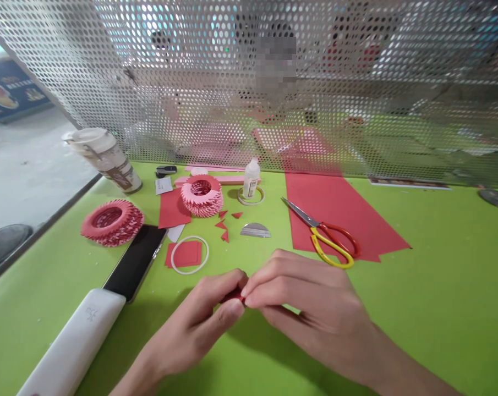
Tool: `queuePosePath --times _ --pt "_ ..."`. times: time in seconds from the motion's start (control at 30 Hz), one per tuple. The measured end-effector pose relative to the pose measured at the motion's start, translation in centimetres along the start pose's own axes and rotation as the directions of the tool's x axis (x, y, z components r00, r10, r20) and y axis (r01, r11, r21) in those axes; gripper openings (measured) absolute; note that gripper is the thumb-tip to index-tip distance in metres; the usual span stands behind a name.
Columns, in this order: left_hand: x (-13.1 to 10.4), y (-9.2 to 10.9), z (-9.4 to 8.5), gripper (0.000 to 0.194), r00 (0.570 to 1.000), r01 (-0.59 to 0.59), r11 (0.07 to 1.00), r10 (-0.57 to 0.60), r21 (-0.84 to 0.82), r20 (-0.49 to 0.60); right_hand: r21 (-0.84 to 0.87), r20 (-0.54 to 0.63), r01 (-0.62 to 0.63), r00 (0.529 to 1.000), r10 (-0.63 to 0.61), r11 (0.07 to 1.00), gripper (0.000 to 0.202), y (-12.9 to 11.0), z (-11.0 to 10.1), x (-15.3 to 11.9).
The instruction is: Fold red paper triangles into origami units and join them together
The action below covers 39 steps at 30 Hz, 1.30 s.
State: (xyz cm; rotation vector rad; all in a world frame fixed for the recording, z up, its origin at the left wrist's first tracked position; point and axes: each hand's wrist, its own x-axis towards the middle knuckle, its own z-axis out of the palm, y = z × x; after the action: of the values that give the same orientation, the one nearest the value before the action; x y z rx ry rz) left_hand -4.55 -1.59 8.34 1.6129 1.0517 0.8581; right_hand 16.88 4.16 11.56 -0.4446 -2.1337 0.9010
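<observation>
Between the fingers of both hands is a small piece of red paper [233, 296], mostly covered by them. My left hand [203, 316] pinches it between thumb and forefinger. The fingertips of my right hand [304, 300] press on its right end, close against my left thumb. Several small folded red triangles [224, 235] lie beyond the hands. Near them stands a pink and red folded-paper ring [202, 195]. A white hoop [190, 255] lies over small red paper squares [185, 254]. Scissors [331, 234] with red and yellow handles rest on a large red sheet [323, 203].
A metal mesh screen [215, 82] borders the green table [438, 275]. A phone [137, 261], white device [77, 341], second paper ring [112, 223] and cup [106, 159] stand left. A small bottle [251, 179] and metal half-disc [255, 230] are ahead.
</observation>
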Motion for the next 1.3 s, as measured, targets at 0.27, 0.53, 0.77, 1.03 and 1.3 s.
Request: queuePosePath --times 0.27,0.53,0.77,1.03,1.3 --pt "0.0 -0.2 0.0 0.056 0.998 0.059 0.997 -0.059 -0.052 -0.002 -0.035 0.034 -0.109 0.993 0.11 0.993 0.014 -0.1 -0.1 0.2" --pt "-0.7 -1.3 0.2 0.047 0.979 0.201 0.964 -0.205 -0.174 -0.003 -0.01 -0.049 -0.142 0.989 0.141 0.99 0.017 0.3 -0.3 -0.1" --pt "0.0 -0.7 0.4 0.045 0.96 0.277 0.941 -0.263 -0.193 0.098 -0.177 0.03 -0.059 0.997 0.066 0.982 0.015 0.9 0.4 -0.4" --pt "0.0 -0.2 0.4 0.046 0.955 0.284 0.91 -0.239 -0.303 0.177 -0.087 0.165 -0.255 0.95 0.266 0.963 0.018 1.1 -1.9 1.0" --pt "-0.3 -2.4 0.6 0.052 0.936 0.317 0.658 -0.099 -0.684 0.338 -0.512 0.095 -0.153 0.968 0.233 0.845 0.045 9.9 3.4 1.5"
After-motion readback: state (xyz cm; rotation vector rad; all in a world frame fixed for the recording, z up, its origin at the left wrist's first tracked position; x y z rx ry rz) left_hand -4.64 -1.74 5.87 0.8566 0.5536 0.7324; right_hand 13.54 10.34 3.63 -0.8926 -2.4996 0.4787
